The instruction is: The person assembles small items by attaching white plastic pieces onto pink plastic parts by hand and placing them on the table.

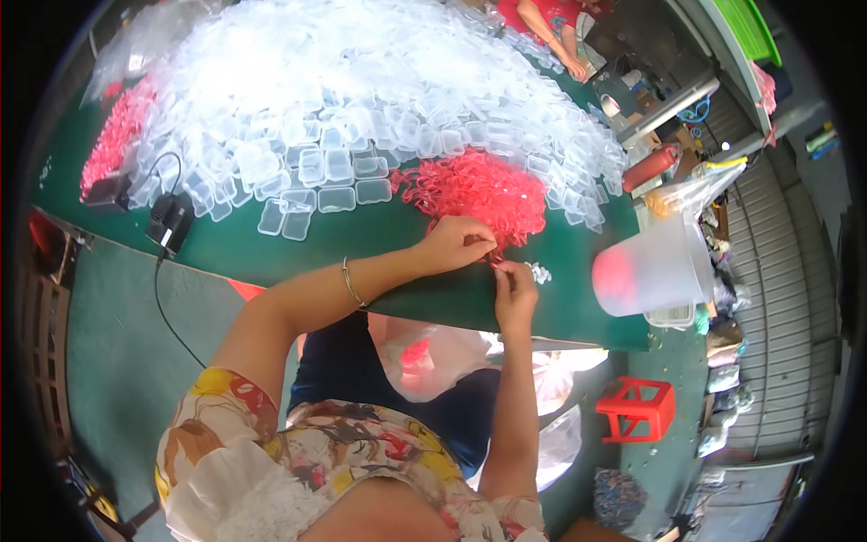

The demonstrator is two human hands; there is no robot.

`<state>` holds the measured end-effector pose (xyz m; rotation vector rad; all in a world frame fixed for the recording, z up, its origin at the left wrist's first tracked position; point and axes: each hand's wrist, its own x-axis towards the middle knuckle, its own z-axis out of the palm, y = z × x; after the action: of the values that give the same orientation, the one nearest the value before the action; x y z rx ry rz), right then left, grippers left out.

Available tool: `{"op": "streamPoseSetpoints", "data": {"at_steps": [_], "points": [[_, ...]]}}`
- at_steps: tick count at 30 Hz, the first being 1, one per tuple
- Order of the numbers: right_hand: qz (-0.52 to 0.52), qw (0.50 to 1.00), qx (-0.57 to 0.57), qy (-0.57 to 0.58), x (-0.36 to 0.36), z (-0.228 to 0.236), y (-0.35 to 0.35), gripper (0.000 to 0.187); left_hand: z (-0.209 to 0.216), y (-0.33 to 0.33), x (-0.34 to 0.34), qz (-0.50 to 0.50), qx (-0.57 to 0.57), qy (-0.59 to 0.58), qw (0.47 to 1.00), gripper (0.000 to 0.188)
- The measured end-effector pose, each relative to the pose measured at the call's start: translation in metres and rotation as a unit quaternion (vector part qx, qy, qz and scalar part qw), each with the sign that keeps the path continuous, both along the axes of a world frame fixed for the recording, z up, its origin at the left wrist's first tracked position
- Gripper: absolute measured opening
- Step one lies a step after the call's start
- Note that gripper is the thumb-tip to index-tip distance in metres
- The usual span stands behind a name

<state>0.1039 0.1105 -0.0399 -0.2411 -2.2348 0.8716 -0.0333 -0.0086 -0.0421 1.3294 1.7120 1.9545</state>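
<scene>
My left hand (pixel 458 245) and my right hand (pixel 516 300) meet just in front of a heap of red plastic pieces (pixel 479 191) on the green table. Fingertips of both hands are pinched together on a small red plastic piece (pixel 495 257), mostly hidden by the fingers; its exact kind is too small to tell. To the right of it lies a little cluster of small white bits (pixel 539 273). Beyond the red heap spreads a large mound of clear plastic boxes (pixel 361 117), a few lying singly at its near edge.
A translucent bucket (pixel 664 271) with something red inside stands at the table's right edge. Black power adapter (pixel 170 221) and cord hang at the left. Another red heap (pixel 117 135) lies far left. A red stool (pixel 637 408) is on the floor. Another person's hand (pixel 575 68) shows far right.
</scene>
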Motion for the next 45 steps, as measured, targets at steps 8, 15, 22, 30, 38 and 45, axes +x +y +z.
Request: {"op": "streamPoseSetpoints", "data": {"at_steps": [8, 15, 22, 30, 38, 45], "points": [[0.090, 0.899, -0.423, 0.069, 0.001, 0.015, -0.014, 0.006, 0.000, -0.002, 0.006, -0.083, 0.004, 0.051, 0.995, 0.041], [0.146, 0.844, -0.512, 0.070, -0.003, 0.017, -0.021, 0.017, -0.001, -0.002, 0.004, -0.088, 0.015, 0.049, 0.995, 0.035], [0.075, 0.955, -0.284, 0.032, -0.004, 0.045, -0.023, 0.031, 0.006, -0.006, 0.001, -0.114, -0.046, 0.065, 0.990, 0.021], [0.126, 0.969, -0.207, -0.055, 0.011, 0.050, -0.003, 0.032, 0.018, -0.012, -0.001, -0.329, -0.088, -0.154, 0.928, 0.023], [0.015, 0.967, -0.254, 0.025, 0.022, 0.031, -0.023, 0.025, 0.003, -0.007, 0.020, -0.270, 0.013, -0.091, 0.958, 0.035], [0.022, 0.955, -0.294, -0.024, 0.047, 0.008, -0.017, 0.016, 0.015, -0.012, 0.023, -0.296, -0.155, -0.019, 0.942, 0.030]]}}
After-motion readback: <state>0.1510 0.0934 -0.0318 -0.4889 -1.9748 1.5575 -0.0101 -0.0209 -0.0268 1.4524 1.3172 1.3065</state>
